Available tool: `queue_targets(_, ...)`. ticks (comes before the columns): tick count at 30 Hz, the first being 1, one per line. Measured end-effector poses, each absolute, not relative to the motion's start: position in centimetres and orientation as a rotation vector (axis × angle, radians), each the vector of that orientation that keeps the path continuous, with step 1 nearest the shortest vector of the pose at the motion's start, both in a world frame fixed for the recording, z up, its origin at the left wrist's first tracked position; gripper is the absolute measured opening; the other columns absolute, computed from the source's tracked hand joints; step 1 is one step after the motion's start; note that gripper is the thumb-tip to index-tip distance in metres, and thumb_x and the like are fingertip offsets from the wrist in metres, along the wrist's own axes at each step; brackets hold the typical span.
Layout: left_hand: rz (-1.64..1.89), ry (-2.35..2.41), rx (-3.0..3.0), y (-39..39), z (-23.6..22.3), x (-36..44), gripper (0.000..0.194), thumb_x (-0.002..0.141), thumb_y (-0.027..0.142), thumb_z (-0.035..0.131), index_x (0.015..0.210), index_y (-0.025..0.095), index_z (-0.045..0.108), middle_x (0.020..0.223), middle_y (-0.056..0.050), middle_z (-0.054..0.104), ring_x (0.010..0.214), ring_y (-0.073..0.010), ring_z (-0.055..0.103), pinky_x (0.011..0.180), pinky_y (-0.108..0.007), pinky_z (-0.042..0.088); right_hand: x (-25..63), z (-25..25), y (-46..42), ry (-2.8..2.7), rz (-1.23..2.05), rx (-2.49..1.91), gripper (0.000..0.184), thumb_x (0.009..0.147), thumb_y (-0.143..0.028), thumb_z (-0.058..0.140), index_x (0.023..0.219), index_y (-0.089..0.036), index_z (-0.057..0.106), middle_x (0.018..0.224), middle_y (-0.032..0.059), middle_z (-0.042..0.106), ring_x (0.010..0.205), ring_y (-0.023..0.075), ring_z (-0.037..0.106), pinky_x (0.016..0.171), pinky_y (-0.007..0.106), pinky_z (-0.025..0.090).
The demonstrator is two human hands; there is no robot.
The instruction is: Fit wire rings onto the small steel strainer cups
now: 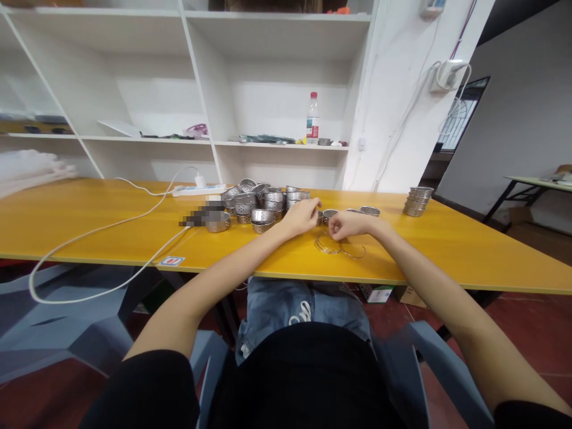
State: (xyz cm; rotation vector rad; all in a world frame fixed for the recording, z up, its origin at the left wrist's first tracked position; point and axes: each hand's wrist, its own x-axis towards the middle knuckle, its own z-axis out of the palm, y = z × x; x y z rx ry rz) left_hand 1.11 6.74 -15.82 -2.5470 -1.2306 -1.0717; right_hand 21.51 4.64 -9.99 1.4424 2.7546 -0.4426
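Note:
My left hand (304, 215) is over the table beside a heap of small perforated metal cups (245, 204). Its fingers are curled, and what they grip, if anything, is hidden. Close to its right, my right hand (348, 225) is closed with the fingertips pressed together; I cannot make out what is in it. A perforated cup (330, 215) stands between the two hands. Another perforated cup (370, 211) is just behind my right wrist. Thin wire rings (328, 249) lie on the tabletop below my hands, with one more wire ring (354, 257) partly overlapping them.
On the yellow table (447, 256), a stack of perforated cups (417, 201) stands at the right. At the left, a white cable (102, 226) loops over the front edge from a power strip (199, 189). White shelves behind hold a plastic bottle (312, 122).

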Motion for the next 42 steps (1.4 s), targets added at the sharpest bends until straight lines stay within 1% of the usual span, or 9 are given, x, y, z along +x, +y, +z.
queue_targets(5,-1.016,-1.254,-2.531,6.5,-15.7,1.2,0.029,0.099,0.019,0.044,0.123,0.018,0.060,0.117,-0.012,0.073,0.112,-0.0260,0.067,0.099,-0.038,0.052,22.7,-9.9,5.7,2.934,-0.424,1.424,0.011,0.069,-0.023,0.066,0.078,-0.018,0.066,0.074,0.0001,0.067,0.066,0.0151,0.058,0.061,0.025,0.041)
queue_targets(11,-0.859,-1.361,-2.460,6.1,-15.4,1.4,0.031,0.102,0.038,0.050,0.118,0.015,0.064,0.116,-0.015,0.073,0.113,-0.0308,0.065,0.095,-0.041,0.052,23.8,-9.7,6.7,3.127,-0.662,1.662,0.019,0.074,-0.029,0.070,0.084,-0.018,0.059,0.063,-0.0015,0.060,0.054,0.0120,0.052,0.050,0.022,0.037)
queue_targets(18,-0.835,-1.424,-2.460,6.4,-15.5,1.3,0.031,0.102,0.041,0.051,0.106,0.017,0.069,0.111,-0.014,0.074,0.111,-0.0303,0.066,0.093,-0.040,0.053,24.0,-9.9,7.0,3.049,-1.032,1.799,0.034,0.074,-0.024,0.076,0.106,-0.014,0.071,0.066,0.0015,0.069,0.055,0.0143,0.061,0.050,0.023,0.047)
queue_targets(24,-0.870,-1.459,-2.429,6.6,-15.7,0.9,0.039,0.100,0.052,0.054,0.101,0.017,0.070,0.112,-0.016,0.070,0.113,-0.0317,0.065,0.096,-0.041,0.054,23.8,-9.8,6.8,3.036,-1.242,1.806,0.023,0.073,-0.030,0.087,0.084,-0.015,0.074,0.064,0.0039,0.070,0.054,0.0138,0.062,0.051,0.025,0.053)
queue_targets(30,-0.852,-1.519,-2.456,6.8,-16.2,1.0,0.049,0.095,0.065,0.059,0.096,0.017,0.071,0.114,-0.015,0.067,0.104,-0.0318,0.068,0.091,-0.041,0.055,23.3,-10.1,6.5,2.958,-1.458,1.860,0.026,0.070,-0.024,0.089,0.081,-0.014,0.068,0.072,0.0073,0.074,0.055,0.0130,0.065,0.048,0.021,0.051)
queue_targets(34,-0.849,-1.529,-2.475,6.6,-15.8,1.1,0.051,0.090,0.068,0.063,0.084,0.018,0.068,0.112,-0.014,0.067,0.097,-0.0303,0.070,0.085,-0.040,0.055,23.0,-10.3,6.5,2.943,-1.616,1.809,0.033,0.069,-0.025,0.094,0.079,-0.016,0.064,0.081,0.0098,0.078,0.063,0.0158,0.071,0.059,0.024,0.061)
queue_targets(37,-0.814,-1.561,-2.510,6.2,-15.2,1.1,0.052,0.088,0.069,0.066,0.079,0.018,0.065,0.102,-0.013,0.070,0.094,-0.0306,0.070,0.082,-0.039,0.054,22.9,-10.6,6.6,2.905,-1.729,1.773,0.036,0.070,-0.030,0.096,0.080,-0.015,0.065,0.083,0.0104,0.078,0.068,0.0176,0.074,0.066,0.026,0.064)
queue_targets(40,-0.757,-1.589,-2.562,6.0,-14.8,0.7,0.050,0.081,0.067,0.073,0.086,0.019,0.063,0.094,-0.011,0.072,0.091,-0.0322,0.070,0.078,-0.038,0.052,22.8,-11.0,6.8,2.920,-1.808,1.686,0.040,0.072,-0.040,0.097,0.082,-0.013,0.070,0.083,0.0098,0.078,0.070,0.0168,0.074,0.068,0.025,0.064)
queue_targets(42,-0.774,-1.566,-2.625,6.2,-15.0,0.3,0.053,0.076,0.064,0.079,0.098,0.018,0.062,0.097,-0.011,0.073,0.090,-0.0321,0.070,0.076,-0.038,0.051,22.7,-11.1,6.9,2.962,-1.826,1.645,0.043,0.071,-0.046,0.098,0.083,-0.013,0.072,0.081,0.0091,0.077,0.069,0.0151,0.073,0.066,0.023,0.062)
